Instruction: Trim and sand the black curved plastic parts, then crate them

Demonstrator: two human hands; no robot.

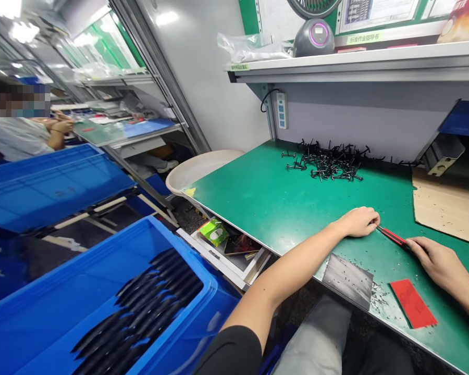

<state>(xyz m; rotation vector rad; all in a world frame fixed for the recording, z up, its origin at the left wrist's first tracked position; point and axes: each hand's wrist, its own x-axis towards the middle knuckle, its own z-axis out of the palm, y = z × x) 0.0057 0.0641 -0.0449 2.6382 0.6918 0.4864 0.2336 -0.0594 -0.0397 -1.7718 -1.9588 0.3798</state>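
Note:
My left hand [358, 222] rests on the green bench top [266, 203], fingers curled shut against the tip of a red-handled tool [393, 237]. My right hand [433, 259] lies to its right, closed round the tool's other end. The tool lies nearly flat between the two hands. A heap of small black pin-like parts [326, 161] lies further back on the bench, well clear of both hands. Whether my left fingers pinch a small part is hidden.
A grey pad [347, 280] and a red card [412, 303] lie at the bench's front edge, with black specks around them. Brown cardboard [445, 205] lies at the right. A blue crate [113, 307] holding several black strips stands at lower left. A seated person [23, 130] is at far left.

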